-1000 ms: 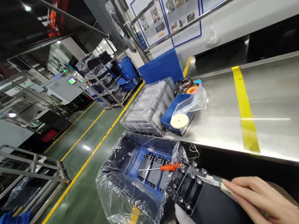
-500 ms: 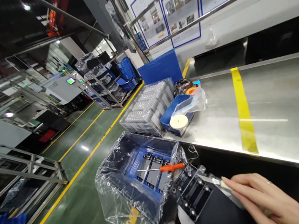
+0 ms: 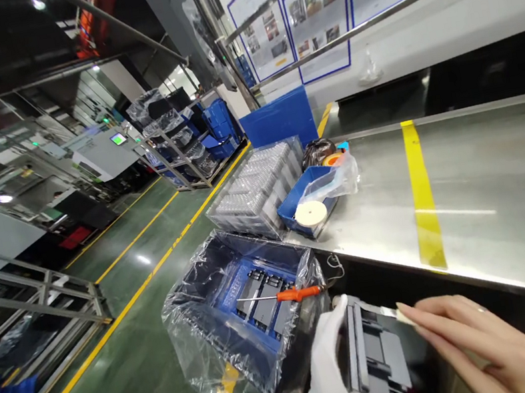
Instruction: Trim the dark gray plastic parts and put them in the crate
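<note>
My left hand (image 3: 325, 365), in a white glove, is wrapped round a black plastic part (image 3: 382, 358) at the lower middle of the view. Grey slats and ribs on the part face me. Pinched in my bare right hand (image 3: 485, 340) is a small knife (image 3: 393, 313) with a pale handle. Its blade lies close to the part's upper edge; I cannot tell whether it touches. Just left of the part, an orange-handled screwdriver (image 3: 297, 294) rests across a blue bin (image 3: 255, 360) lined with clear plastic. Several similar black parts (image 3: 266, 304) lie inside the bin.
A metal bench (image 3: 488, 184) with a yellow tape strip (image 3: 422, 195) runs to the right. On its left end are a small blue tray (image 3: 290, 208), a cream disc (image 3: 311, 213) and a bubble-wrapped stack (image 3: 255, 187). Racks (image 3: 177, 144) and machines stand beyond the green floor.
The black part has been turned, so a different, slatted face shows. My gloved left hand has come up into view around its left side. My right hand keeps the knife, almost unmoved.
</note>
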Tool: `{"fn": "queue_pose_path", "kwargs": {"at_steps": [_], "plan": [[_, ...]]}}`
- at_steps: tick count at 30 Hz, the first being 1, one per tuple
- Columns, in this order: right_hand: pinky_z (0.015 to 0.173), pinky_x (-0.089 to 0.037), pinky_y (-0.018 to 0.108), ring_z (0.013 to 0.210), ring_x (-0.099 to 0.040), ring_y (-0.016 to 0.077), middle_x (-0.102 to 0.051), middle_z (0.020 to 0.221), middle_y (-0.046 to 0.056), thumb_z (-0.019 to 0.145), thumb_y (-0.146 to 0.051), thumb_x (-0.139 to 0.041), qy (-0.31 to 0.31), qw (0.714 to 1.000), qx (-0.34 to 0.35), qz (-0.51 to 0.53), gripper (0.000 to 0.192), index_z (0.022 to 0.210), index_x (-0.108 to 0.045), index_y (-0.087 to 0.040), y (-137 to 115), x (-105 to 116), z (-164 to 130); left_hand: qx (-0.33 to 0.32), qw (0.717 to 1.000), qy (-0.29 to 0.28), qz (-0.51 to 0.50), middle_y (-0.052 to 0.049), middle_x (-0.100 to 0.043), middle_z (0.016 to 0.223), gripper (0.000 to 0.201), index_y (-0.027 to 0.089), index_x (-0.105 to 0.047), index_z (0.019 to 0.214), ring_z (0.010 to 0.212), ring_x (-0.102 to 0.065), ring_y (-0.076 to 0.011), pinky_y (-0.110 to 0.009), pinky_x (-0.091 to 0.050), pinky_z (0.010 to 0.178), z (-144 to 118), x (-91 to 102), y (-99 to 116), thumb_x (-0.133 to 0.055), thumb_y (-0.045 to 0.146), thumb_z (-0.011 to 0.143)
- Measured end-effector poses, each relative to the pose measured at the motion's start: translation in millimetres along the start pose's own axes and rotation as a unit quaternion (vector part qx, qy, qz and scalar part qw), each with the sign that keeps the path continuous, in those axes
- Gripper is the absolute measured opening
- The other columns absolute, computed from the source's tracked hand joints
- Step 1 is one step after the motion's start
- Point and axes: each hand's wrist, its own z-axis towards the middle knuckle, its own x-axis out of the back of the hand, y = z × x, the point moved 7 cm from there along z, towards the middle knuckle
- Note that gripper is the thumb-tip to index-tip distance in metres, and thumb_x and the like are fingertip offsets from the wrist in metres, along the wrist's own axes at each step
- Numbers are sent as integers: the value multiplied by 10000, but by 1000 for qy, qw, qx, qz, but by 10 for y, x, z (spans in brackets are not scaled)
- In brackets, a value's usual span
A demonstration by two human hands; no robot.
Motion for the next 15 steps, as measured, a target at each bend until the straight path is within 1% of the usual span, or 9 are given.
{"fn": "queue_pose_path", "kwargs": {"at_steps": [2, 4, 7, 9, 10, 11, 12, 14, 15], "plan": [[676, -586, 121, 766, -742, 106, -734, 939, 20, 1088, -329, -472, 8, 1000, -4, -18, 267, 1123, -726, -256, 16, 18, -13, -78, 990, 37, 113, -47, -444, 1638, 838, 317, -465, 1564, 1539, -341, -354, -467, -123, 1336, -67, 39, 121, -824, 401, 811], [700, -587, 113, 783, -749, 106, -746, 946, 16, 1087, -338, -476, -5, 1000, 0, -6, 271, 1099, -739, -268, 21, 7, -19, -112, 976, 64, 173, -56, -481, 1610, 867, 320, -454, 1573, 1508, -398, -370, -460, -177, 1327, -129, 59, 212, -831, 384, 795], [744, -572, 89, 786, -757, 101, -768, 948, 1, 1074, -372, -510, -10, 1000, -12, 18, 274, 1053, -770, -287, 71, 12, -23, -77, 985, 67, 138, -87, -538, 1561, 751, 304, -553, 1509, 1491, -423, -391, -501, -205, 1316, -156, 111, 275, -813, 362, 808], [760, -569, 97, 786, -767, 120, -773, 901, -1, 1051, -437, -551, -16, 996, -69, 63, 295, 970, -787, -278, 178, -2, -42, -46, 992, 47, 109, -91, -549, 1550, 697, 292, -612, 1459, 1501, -407, -396, -512, -214, 1310, -147, 145, 311, -820, 341, 795], [726, -574, 105, 755, -763, 132, -762, 840, 1, 1038, -485, -562, -41, 987, -116, 103, 337, 914, -786, -265, 249, -52, -64, -33, 994, 35, 100, -82, -556, 1546, 669, 296, -633, 1438, 1499, -412, -388, -501, -231, 1305, -140, 158, 327, -816, 326, 795], [664, -574, 117, 696, -744, 138, -729, 755, 2, 1025, -543, -559, -79, 970, -173, 149, 407, 838, -770, -249, 317, -129, -102, -22, 995, 26, 95, -69, -568, 1535, 640, 308, -649, 1420, 1488, -433, -374, -479, -263, 1296, -130, 167, 339, -809, 313, 800], [592, -557, 136, 622, -694, 137, -668, 668, 0, 1009, -613, -542, -128, 945, -230, 196, 496, 754, -730, -232, 365, -227, -155, -11, 995, 19, 93, -56, -595, 1510, 609, 324, -663, 1402, 1459, -477, -359, -454, -310, 1278, -118, 171, 346, -798, 304, 809], [489, -468, 182, 518, -510, 119, -507, 569, -13, 968, -757, -477, -218, 882, -318, 270, 657, 625, -594, -209, 375, -408, -265, 10, 996, 4, 87, -47, -679, 1399, 512, 346, -701, 1346, 1329, -609, -331, -414, -424, 1212, -82, 149, 346, -763, 298, 839], [477, -424, 203, 512, -424, 114, -443, 560, -20, 945, -817, -436, -247, 858, -340, 296, 707, 597, -521, -207, 349, -469, -295, 22, 997, -6, 79, -47, -723, 1317, 446, 347, -730, 1298, 1243, -666, -319, -402, -477, 1166, -59, 124, 341, -744, 302, 855]]}}
